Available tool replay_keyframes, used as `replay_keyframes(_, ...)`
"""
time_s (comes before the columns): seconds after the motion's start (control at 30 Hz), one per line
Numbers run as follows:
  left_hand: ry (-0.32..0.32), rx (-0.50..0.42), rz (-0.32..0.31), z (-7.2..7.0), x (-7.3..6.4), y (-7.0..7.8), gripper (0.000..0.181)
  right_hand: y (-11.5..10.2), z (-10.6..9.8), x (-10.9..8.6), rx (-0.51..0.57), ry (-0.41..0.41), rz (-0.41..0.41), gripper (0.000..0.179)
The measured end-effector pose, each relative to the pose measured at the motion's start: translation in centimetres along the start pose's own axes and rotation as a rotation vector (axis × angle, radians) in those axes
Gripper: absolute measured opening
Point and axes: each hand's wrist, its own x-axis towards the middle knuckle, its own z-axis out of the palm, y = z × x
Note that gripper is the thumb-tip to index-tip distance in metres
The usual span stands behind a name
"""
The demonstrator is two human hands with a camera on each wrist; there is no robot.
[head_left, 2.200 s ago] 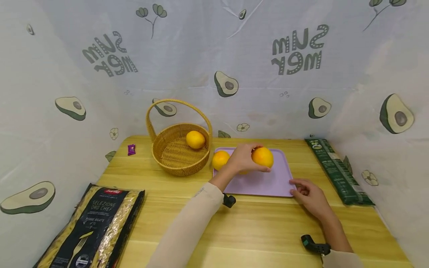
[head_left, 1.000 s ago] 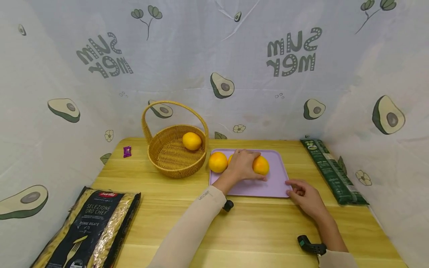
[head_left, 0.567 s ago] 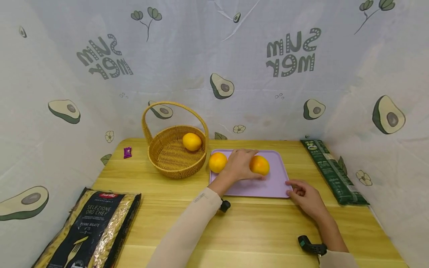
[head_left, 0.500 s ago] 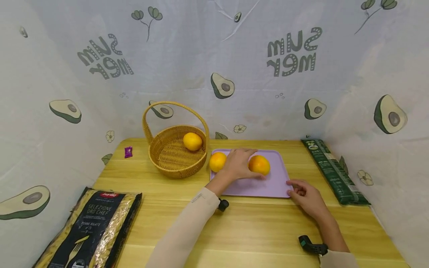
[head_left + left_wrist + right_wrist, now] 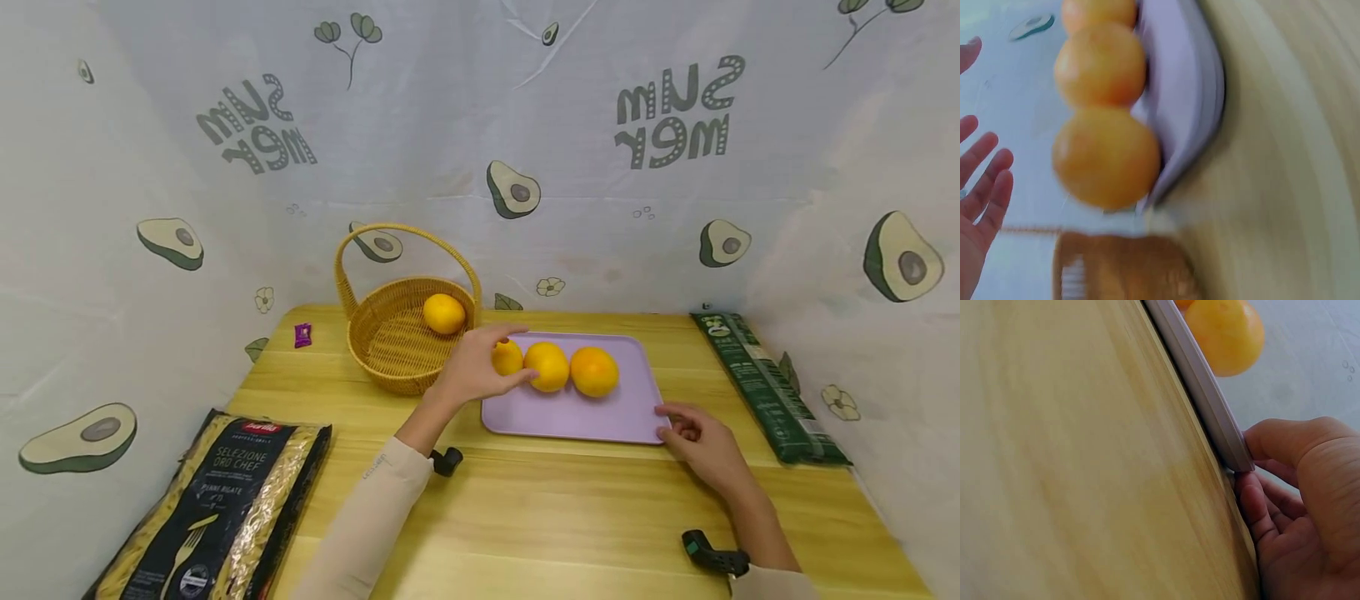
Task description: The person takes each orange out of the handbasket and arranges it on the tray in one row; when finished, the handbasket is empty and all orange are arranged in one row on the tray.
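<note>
Three oranges stand in a row on a lilac tray: a left one, a middle one and a right one. My left hand hovers by the left end of the row, thumb and fingers spread; in the left wrist view, its fingers are apart from the nearest orange. At the tray's near right corner, my right hand pinches the rim, its thumb above and fingertips below. Another orange lies in the wicker basket, left of the tray.
A black bag of penne lies at the front left. The purple wrapped sweet is near the back left corner. Along the right side lies a long green packet. Printed cloth hangs around the wooden table.
My left hand set the right orange down beside the others, let go of it and drew back leftward, uncovering the middle orange. My right hand stayed at the tray corner.
</note>
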Motion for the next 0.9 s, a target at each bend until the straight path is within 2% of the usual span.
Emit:
replay_keyframes(0.17, 0.111, -0.027, -0.019, -2.5, -0.9, -1.5, 0.057, -0.2, -0.3, -0.1, -0.004, 0.004, 0.004, 0.040)
replay_keyframes(0.37, 0.152, -0.069, -0.105, -4.8, -0.9, -3.6, 0.053, -0.1, -0.4, -0.2, -0.003, 0.006, 0.010, 0.039)
replay_keyframes(0.5, 0.102, -0.043, -0.215, -5.7, -0.5, -5.1, 0.058, -0.1, -0.3, -0.3, -0.002, 0.004, 0.013, 0.039)
replay_keyframes(0.63, 0.033, 0.043, -0.320, -6.6, 0.0, -6.3, 0.070, -0.1, -0.1, -0.3, -0.004, -0.003, 0.025, 0.040)
replay_keyframes(0.77, -0.010, 0.136, -0.384, -7.5, 1.0, -7.3, 0.079, -0.3, 0.1, -0.1, -0.006, -0.005, 0.026, 0.040)
replay_keyframes(0.9, -0.064, 0.155, -0.423, -7.7, 2.0, -8.2, 0.083, -0.3, 0.1, -0.1, -0.008, -0.014, 0.032, 0.041)
